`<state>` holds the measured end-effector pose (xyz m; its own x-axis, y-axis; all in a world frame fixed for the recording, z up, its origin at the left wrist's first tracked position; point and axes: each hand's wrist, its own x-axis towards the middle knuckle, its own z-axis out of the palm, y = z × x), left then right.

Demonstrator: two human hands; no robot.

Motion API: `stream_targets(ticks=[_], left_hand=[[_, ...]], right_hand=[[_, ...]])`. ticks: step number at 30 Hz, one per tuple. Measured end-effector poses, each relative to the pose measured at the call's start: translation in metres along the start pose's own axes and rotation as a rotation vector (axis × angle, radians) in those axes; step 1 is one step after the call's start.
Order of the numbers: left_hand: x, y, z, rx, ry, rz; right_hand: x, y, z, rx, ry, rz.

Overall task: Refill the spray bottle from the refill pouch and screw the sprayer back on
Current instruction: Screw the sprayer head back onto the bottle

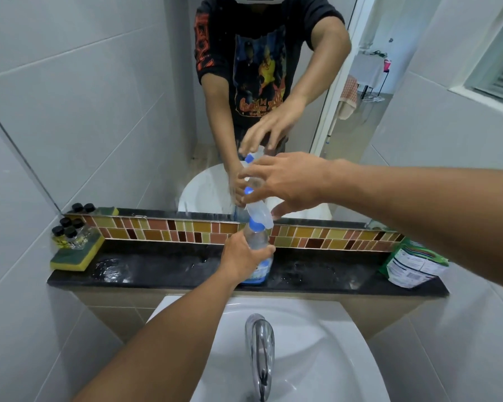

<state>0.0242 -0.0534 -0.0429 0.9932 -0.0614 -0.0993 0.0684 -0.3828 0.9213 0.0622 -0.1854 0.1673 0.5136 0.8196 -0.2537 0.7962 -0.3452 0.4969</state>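
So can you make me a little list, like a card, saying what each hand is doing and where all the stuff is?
left hand: wrapped around the clear plastic spray bottle with blue label, standing on the black stone ledge
right hand: fingers spread around the white and blue sprayer head, sitting on the bottle's neck
green and white refill pouch: right end of ledge, untouched
yellow and green sponge: left end of ledge

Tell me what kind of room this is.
Most likely a home bathroom: a white washbasin with a chrome tap, a wall mirror above a dark ledge, and pale tiled walls.
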Motion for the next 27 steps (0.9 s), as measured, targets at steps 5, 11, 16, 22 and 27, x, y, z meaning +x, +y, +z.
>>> stream_targets(ticks=[5,11,16,22,27], left_hand=[[0.003,-0.002,0.002,0.020,-0.007,-0.008],[0.006,-0.005,0.004,0.023,0.013,-0.025],[0.008,-0.009,0.006,0.010,0.020,-0.027],[0.008,-0.009,0.006,0.011,0.020,-0.015],[0.006,-0.009,0.007,-0.019,0.018,-0.026]], right_hand=[[0.003,0.005,0.000,-0.024,0.047,-0.110],[0.015,0.014,-0.005,0.065,0.010,-0.211],[0.016,0.015,-0.002,0.120,0.095,-0.254],[0.018,0.021,-0.004,0.130,0.081,-0.338],[0.015,0.023,0.008,0.233,0.235,-0.367]])
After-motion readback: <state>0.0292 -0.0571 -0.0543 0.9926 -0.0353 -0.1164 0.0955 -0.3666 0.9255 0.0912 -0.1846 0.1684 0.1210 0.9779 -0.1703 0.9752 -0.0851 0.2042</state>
